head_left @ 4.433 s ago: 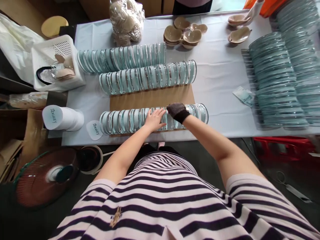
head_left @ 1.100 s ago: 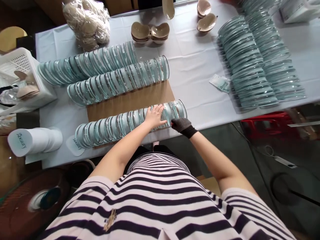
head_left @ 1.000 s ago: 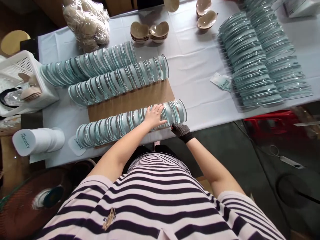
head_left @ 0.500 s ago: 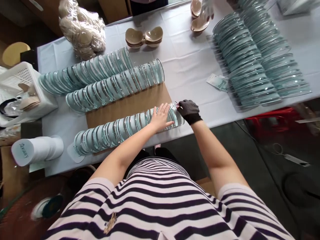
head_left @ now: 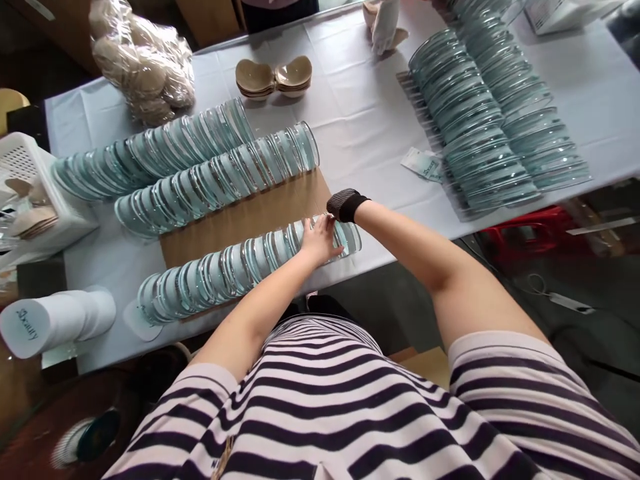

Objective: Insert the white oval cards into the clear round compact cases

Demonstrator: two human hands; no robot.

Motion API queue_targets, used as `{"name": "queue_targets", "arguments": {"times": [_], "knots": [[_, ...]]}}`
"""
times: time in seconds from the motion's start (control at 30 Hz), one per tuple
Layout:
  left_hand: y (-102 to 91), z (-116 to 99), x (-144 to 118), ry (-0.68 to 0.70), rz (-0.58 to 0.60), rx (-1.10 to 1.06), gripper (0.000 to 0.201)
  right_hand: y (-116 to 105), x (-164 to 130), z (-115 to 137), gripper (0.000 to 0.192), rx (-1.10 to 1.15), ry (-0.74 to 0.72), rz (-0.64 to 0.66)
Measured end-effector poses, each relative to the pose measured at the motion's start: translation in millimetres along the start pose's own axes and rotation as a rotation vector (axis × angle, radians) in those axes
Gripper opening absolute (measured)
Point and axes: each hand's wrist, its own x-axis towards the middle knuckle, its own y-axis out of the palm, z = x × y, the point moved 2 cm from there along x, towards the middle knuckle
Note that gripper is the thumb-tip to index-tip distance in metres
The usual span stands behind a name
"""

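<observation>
A long row of clear round cases with pale blue inserts (head_left: pixel 225 273) lies on its side along a brown cardboard sheet (head_left: pixel 240 223) at the table's near edge. My bare left hand (head_left: pixel 320 240) rests flat on top of that row near its right end, fingers spread. My right hand (head_left: pixel 345 203), in a black glove, bends down over the far side of the same end. Its fingertips are hidden against the last cases.
Two more rows of cases (head_left: pixel 215 177) (head_left: pixel 150 153) lie behind the cardboard. Fanned stacks of cases (head_left: pixel 475 133) fill the right. A bag of beige pads (head_left: pixel 140 63), loose beige pads (head_left: pixel 275 77), a white basket (head_left: pixel 30 193), white label stacks (head_left: pixel 50 320) and another person's gloved hand (head_left: pixel 385 23) surround them.
My gloved right hand has come up from the table's near edge, passed the row's right end and now curls over its far side. My left hand stays on the row.
</observation>
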Motion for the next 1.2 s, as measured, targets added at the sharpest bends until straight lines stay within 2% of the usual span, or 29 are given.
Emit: {"name": "queue_targets", "arguments": {"times": [0.1, 0.23, 0.3, 0.4, 0.5, 0.6, 0.7, 0.77, 0.8, 0.87, 0.93, 1.0, 1.03, 1.1, 1.2], "knots": [[0.9, 0.5, 0.5, -0.009, 0.011, -0.007, 0.089, 35.8, -40.2, -4.8, 0.026, 0.157, 0.065, -0.184], [0.5, 0.2, 1.3, -0.009, 0.01, -0.001, 0.09, 116.8, -84.9, 15.3, 0.03, 0.323, 0.205, -0.31], [-0.7, 0.1, 0.6, -0.015, 0.014, 0.009, 0.092, 157.9, -90.1, 31.5, 0.034, 0.372, 0.268, -0.342], [-2.9, 0.7, -0.5, -0.014, 0.026, 0.018, 0.092, 204.2, -76.2, 48.1, 0.035, 0.417, 0.326, -0.392], [-3.9, 1.6, 1.8, -0.003, 0.027, 0.014, 0.091, 229.9, -53.6, 49.9, 0.034, 0.447, 0.364, -0.452], [-2.3, -0.3, 6.3, -0.003, 0.017, -0.007, 0.091, 244.0, -45.0, 47.2, 0.037, 0.472, 0.396, -0.564], [-1.6, -4.8, 3.2, 0.036, -0.011, -0.044, 0.091, 255.5, -57.8, 54.6, 0.039, 0.512, 0.343, -0.669], [-4.5, -4.0, -8.0, 0.112, -0.098, -0.075, 0.088, 262.3, -72.6, 64.5, 0.043, 0.546, 0.342, -0.739], [-6.7, -0.4, -17.6, 0.155, -0.159, -0.093, 0.084, 264.7, -79.0, 70.7, 0.045, 0.564, 0.34, -0.757], [-10.3, 15.9, -46.9, 0.204, -0.287, -0.133, 0.075, 265.0, -86.0, 87.6, 0.045, 0.597, 0.303, -0.712], [-9.7, 45.8, -91.1, 0.189, -0.422, -0.191, 0.069, 253.7, -83.2, 113.8, 0.043, 0.645, 0.165, -0.633], [-2.4, 88.1, -149.1, 0.103, -0.578, -0.275, 0.066, 228.0, -70.8, 153.3, 0.041, 0.697, -0.039, -0.518], [4.0, 113.0, -181.9, 0.027, -0.664, -0.324, 0.067, 209.6, -61.8, 178.9, 0.039, 0.717, -0.157, -0.453], [22.3, 167.4, -250.6, -0.227, -0.832, -0.411, 0.067, 164.2, -40.3, 241.7, 0.037, 0.719, -0.386, -0.331], [59.7, 244.4, -347.4, -0.663, -1.017, -0.535, 0.06, 90.0, -4.7, 358.5, 0.036, 0.617, -0.637, -0.213]]}}
